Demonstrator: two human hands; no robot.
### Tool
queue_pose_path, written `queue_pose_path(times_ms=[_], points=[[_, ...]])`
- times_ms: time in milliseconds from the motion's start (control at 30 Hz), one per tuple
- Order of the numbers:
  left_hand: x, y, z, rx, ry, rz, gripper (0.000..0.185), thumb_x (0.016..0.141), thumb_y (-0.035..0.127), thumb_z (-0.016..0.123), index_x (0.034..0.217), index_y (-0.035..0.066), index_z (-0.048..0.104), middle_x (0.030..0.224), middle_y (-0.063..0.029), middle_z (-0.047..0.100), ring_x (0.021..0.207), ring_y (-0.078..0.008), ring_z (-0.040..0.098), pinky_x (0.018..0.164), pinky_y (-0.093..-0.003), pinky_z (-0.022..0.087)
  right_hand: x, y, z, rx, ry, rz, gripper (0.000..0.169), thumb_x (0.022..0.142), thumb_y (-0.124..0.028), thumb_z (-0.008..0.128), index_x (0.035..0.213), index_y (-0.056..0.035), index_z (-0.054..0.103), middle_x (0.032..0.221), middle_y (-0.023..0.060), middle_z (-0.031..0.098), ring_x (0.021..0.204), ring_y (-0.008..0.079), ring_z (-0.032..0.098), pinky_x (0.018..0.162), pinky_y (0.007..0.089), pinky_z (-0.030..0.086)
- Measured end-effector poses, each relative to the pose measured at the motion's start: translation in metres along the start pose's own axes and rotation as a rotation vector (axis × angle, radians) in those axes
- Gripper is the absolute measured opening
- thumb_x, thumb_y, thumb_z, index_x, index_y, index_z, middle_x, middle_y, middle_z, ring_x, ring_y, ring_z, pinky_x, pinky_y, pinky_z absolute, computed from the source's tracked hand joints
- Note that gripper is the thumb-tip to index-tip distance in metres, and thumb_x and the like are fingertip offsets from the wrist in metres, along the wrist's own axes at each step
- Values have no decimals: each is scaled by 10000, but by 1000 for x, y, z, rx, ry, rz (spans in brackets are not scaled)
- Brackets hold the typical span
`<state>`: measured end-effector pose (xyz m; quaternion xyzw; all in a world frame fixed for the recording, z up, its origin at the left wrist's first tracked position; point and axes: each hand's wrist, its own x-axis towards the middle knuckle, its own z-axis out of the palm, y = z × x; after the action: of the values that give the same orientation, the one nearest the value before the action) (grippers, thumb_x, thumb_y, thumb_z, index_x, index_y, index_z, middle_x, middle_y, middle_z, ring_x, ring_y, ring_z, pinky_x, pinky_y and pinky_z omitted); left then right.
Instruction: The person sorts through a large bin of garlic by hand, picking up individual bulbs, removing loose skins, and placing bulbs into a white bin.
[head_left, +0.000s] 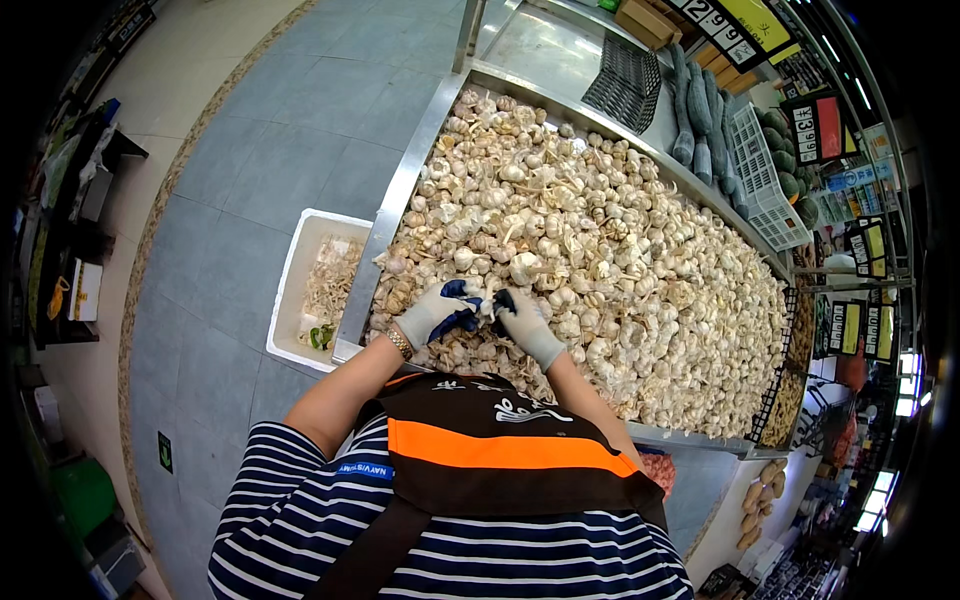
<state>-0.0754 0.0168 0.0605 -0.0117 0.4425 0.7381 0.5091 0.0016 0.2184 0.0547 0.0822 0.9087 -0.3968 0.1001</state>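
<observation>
My left hand (439, 313), in a white work glove with dark blue coated fingers, has its fingers around one side of a garlic bulb (487, 301). On the other side my right hand (526, 322), gloved the same way, pinches the bulb with its dark fingertips. Parts of the bulb are hidden by the fingers. Both hands are just above a wide heap of loose garlic (600, 262), near its left front corner. The heap fills a display bin with a flat metal rim (409, 176). Dry skins and stalks lie among the bulbs.
A white foam box (281, 300) with garlic skins and a green scrap stands left of the bin. Behind the bin's far rim are a black plastic basket (624, 82), long dark-green gourds (697, 105) and a white crate (765, 187) of dark-green produce. Price signs (821, 127) hang beyond.
</observation>
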Motion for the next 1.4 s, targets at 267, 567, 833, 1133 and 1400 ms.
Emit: queue_pose_path(times_ms=[267, 567, 833, 1133, 1400], points=[[-31, -34, -36, -186, 42, -38, 249, 906, 13, 556, 1150, 57, 528, 988, -82, 639, 828, -195, 640, 718, -359, 567, -11, -73, 4, -368, -175, -265, 366, 837, -195, 621, 1176, -64, 578, 1018, 202, 655, 963, 393, 626, 856, 474, 496], [-104, 7, -156, -427, 368, 429, 201, 928, 89, 544, 1077, -30, 608, 906, -100, 683, 725, -169, 656, 702, -335, 572, 56, 11, 16, -98, 36, 43, 465, 839, -193, 669, 1273, -64, 563, 1126, 222, 657, 1014, 377, 633, 882, 434, 502], [-107, -16, -307, -583, 823, 381, 340, 890, 137, 694, 1197, 109, 551, 1224, -106, 550, 1029, -276, 592, 861, -417, 558, 91, 12, 44, 83, -151, 122, 687, 815, -237, 725, 1413, -77, 426, 1178, 192, 654, 1073, 353, 632, 922, 410, 492], [-82, -10, -305, -309, 1129, 316, 671, 877, 189, 714, 1431, 149, 338, 1297, -58, 596, 1129, -206, 579, 860, -378, 512, 106, -5, 57, -129, -27, 334, 715, 789, -254, 721, 1380, -27, 387, 1139, 204, 663, 1054, 381, 631, 887, 437, 489], [-65, 18, -234, -125, 997, 425, 502, 900, 131, 686, 1347, 53, 473, 1157, -65, 623, 1002, -164, 612, 808, -296, 548, 111, -6, 52, -147, 82, 319, 299, 802, -196, 661, 1072, -73, 624, 1017, 163, 692, 979, 359, 652, 848, 435, 500]])
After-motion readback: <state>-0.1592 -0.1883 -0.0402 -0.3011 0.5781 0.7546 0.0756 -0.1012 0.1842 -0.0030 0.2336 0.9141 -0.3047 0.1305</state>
